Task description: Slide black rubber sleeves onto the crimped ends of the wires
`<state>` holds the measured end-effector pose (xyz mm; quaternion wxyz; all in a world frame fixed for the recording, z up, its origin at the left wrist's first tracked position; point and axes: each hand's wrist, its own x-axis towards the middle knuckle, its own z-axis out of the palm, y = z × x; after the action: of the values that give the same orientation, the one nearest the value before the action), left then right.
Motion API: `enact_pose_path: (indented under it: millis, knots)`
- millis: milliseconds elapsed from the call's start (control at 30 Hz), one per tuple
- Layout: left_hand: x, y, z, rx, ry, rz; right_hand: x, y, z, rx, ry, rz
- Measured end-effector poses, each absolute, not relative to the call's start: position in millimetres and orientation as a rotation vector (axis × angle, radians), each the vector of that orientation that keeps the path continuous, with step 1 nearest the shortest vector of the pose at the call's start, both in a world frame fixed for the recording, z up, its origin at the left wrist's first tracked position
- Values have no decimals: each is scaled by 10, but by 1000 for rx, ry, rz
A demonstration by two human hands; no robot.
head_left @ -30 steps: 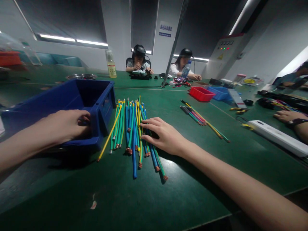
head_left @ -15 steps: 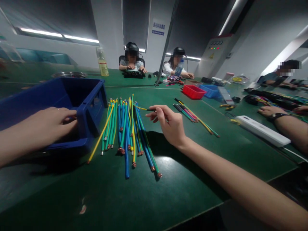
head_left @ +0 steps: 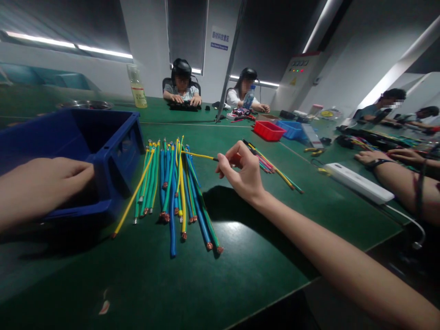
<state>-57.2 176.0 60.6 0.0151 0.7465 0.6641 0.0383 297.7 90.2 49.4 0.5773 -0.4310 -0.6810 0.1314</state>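
One yellow wire (head_left: 201,156) now lifted off the wire bundle (head_left: 172,183) | right hand (head_left: 240,172) pinches it, earlier flat there | left hand (head_left: 41,188) grips blue bin (head_left: 113,137) left of the bundle.

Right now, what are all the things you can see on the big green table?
Wires: a big bunch, blue, green and yellow, lying side by side in the middle.
Thin wire: one, yellow, pinched in the right hand, its far end over the bunch.
Second bunch of wires: a few, mixed colours, to the right of the hand.
Blue bin: one, on the left.
Red tray: one, further back.
Blue tray: one, beside the red one.
White power strip: one, on the right.
Bottle: one, yellowish, far left.
Green table: one.
Other people: two sitting at the far end, more on the right.
Left hand: on the bin's rim.
Right hand: lifted above the table.
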Motion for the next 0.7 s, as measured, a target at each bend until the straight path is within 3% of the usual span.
enact_pose_path:
  millis: [433,700]
  knots:
    - [-607,1782,628,2325,2095,39,3115,962,546,-825,-1479,1022]
    - [-433,1626,752,2298,2137,46,3118,1077,425,-1030,-1404,1420]
